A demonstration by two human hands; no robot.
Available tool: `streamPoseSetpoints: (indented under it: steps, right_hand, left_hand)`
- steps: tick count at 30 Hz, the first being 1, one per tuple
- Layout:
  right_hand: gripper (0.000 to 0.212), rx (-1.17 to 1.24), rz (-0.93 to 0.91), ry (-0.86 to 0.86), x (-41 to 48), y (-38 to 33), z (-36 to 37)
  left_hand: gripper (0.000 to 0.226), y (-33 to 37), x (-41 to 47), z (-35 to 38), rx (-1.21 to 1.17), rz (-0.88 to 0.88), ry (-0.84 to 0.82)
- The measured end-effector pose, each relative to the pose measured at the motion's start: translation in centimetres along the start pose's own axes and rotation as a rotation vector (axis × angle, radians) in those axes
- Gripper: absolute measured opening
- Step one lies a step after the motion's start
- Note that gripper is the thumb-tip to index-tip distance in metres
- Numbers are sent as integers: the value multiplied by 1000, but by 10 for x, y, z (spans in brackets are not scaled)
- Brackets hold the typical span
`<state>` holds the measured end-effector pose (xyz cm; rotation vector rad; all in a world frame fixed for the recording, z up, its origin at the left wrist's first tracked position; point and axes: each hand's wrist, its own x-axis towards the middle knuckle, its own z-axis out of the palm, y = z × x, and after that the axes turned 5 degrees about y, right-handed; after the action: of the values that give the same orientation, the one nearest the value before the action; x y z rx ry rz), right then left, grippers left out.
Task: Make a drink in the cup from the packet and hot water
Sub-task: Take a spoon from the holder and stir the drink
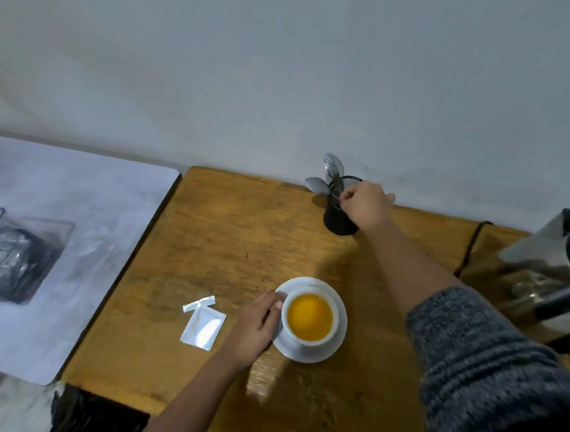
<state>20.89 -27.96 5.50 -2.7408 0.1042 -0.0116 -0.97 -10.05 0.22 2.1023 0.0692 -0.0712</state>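
Observation:
A white cup [289, 330] holding orange-yellow liquid stands on a white saucer [334, 342] near the middle of the wooden table [229, 246]. My left hand [254, 330] grips the cup's left side at the handle. An opened silver packet [203, 327] lies flat to the left of the cup, its torn strip [198, 304] beside it. My right hand [365, 205] reaches to the black cutlery holder [338, 218] at the back, with its fingers pinched on the handle of a piece of cutlery [336, 185] that stands in it.
A steel kettle [547, 279] with black parts stands at the right edge, its black cord [470, 245] running along the table. A white surface [61, 237] with a dark glass dish [14, 261] adjoins the table on the left. A pale wall rises behind.

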Motion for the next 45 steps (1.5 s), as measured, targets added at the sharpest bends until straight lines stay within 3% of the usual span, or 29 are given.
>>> streamPoseSetpoints:
  steps: [12, 17, 25, 32, 35, 39, 41, 45]
  right_hand:
    - [12, -315, -2, 1, 25, -7, 14]
    - [16, -99, -17, 47, 18, -6, 9]
    - [17, 308, -265, 176, -3, -24, -62]
    - [11, 71, -474, -137, -36, -38, -139]
    - [10, -34, -418, -227, -59, -36, -145]
    - [16, 7, -232, -401, -100, -21, -129]
    - [16, 170, -131, -426, -120, -12, -121]
    - [10, 660, 5, -189, -148, 6, -113]
  left_hand:
    - [20, -9, 4, 3, -41, -14, -33]
    - [19, -9, 3, 2, -48, -21, -52]
    - [21, -5, 3, -1, -58, -20, -91]
    - [21, 5, 1, -4, -14, -34, -84]
    - [21, 1, 1, -1, -43, -15, -63]
    - [22, -1, 2, -1, -30, -8, -71]
    - [23, -3, 3, 0, -43, 0, -81]
    - [23, -3, 4, 0, -32, 7, -86]
